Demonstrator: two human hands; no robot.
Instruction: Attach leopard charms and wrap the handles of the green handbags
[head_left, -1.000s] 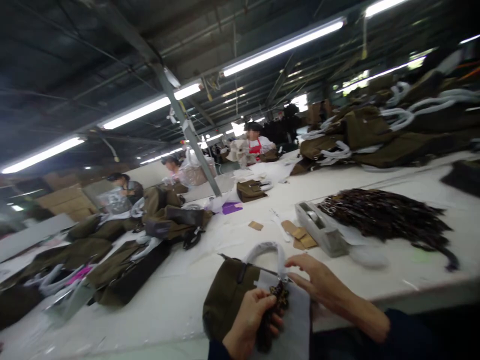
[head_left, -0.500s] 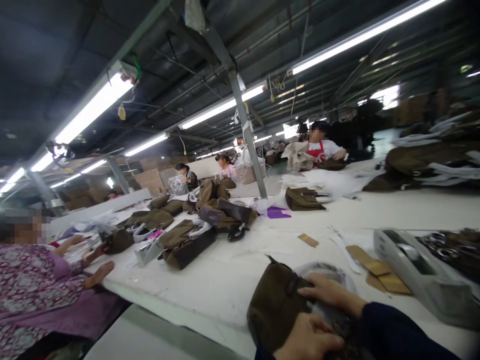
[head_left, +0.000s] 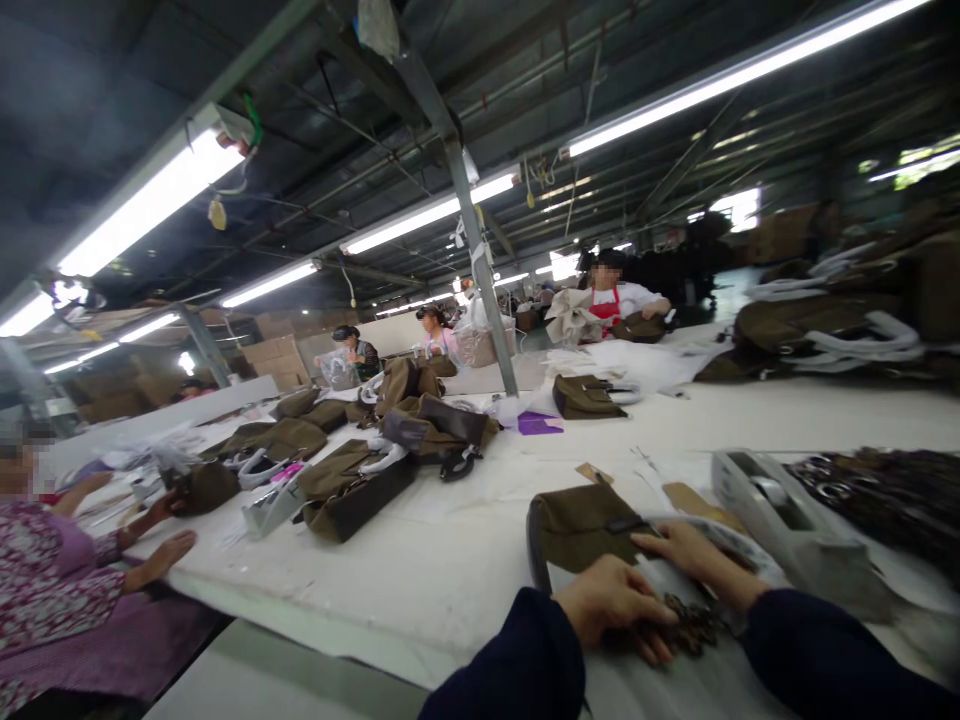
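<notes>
Left hand (head_left: 611,605): fingers curled in, mostly closed; I have a dark metallic-looking cluster (head_left: 694,625) at its fingertips, held between thumb and fingers.
Right hand (head_left: 690,555): loosely open, fingers reaching over the upper part of the bag, close to its handle; from my view I can't tell whether they pinch anything.
Olive bag (head_left: 581,520): on the bench (head_left: 375,560) in front of me, just beyond the left hand, its near part hidden by both hands.
Wrapped handle (head_left: 739,545): pale covering, curving out past the right hand.
Grey tape dispenser (head_left: 795,530): on the bench, to the right of the bag and beyond the right sleeve.
Dark heap (head_left: 892,490): strap-like pieces with shiny rings, right of the dispenser.
Brown card pieces (head_left: 697,503): one between bag and dispenser, another just behind the bag.
Purple piece (head_left: 540,423): flat, farther back, near a small olive bag (head_left: 589,397) that lies on the bench.
Left-side bags (head_left: 439,425): olive and dark, several heaped together, with a second dispenser (head_left: 274,505) among the nearer ones.
Right-side pile (head_left: 810,325): more olive bags with pale wrapped handles, at the far right.
Nearest co-worker (head_left: 45,590): at my left edge, patterned sleeves, one hand at an olive bag, the other over the bench edge.
Far co-workers (head_left: 634,300): one in a red apron, two more farther left, all behind the bench goods.
</notes>
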